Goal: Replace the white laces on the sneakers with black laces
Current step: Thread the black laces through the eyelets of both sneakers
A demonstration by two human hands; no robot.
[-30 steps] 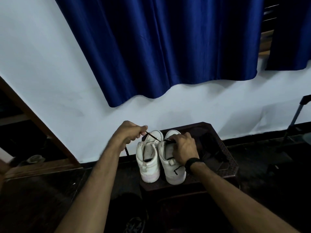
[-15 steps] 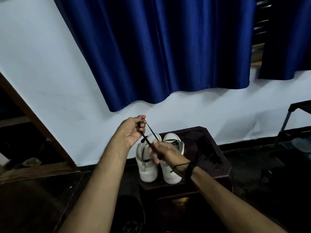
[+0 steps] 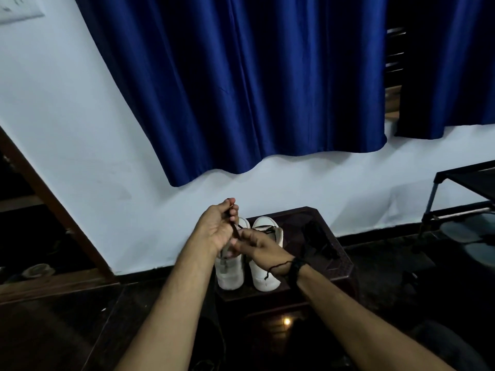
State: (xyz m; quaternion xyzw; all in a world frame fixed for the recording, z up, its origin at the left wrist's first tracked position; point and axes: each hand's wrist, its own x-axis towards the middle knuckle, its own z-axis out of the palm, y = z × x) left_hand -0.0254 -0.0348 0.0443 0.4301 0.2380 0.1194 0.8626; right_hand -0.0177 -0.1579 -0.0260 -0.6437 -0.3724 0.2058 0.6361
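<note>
Head view: both hands are working over the left sneaker (image 3: 231,269) of the pair sitting toe-toward-camera on the dark desk (image 3: 340,253). The left hand (image 3: 218,227) is pinching the black lace (image 3: 235,229) up high, fingers curled round it. The right hand (image 3: 255,243) is gripping the same lace lower down, just above the sneaker's throat, so the lace is running taut between them. The right sneaker (image 3: 266,277) is sitting just beside it, black showing near its tongue. A dark heap (image 3: 317,241) is lying on the desk right of the shoes — can't tell what it is.

Judgement: mid-threading. Best to keep tension even and pull straight up through the eyelet, avoiding twists.
</note>
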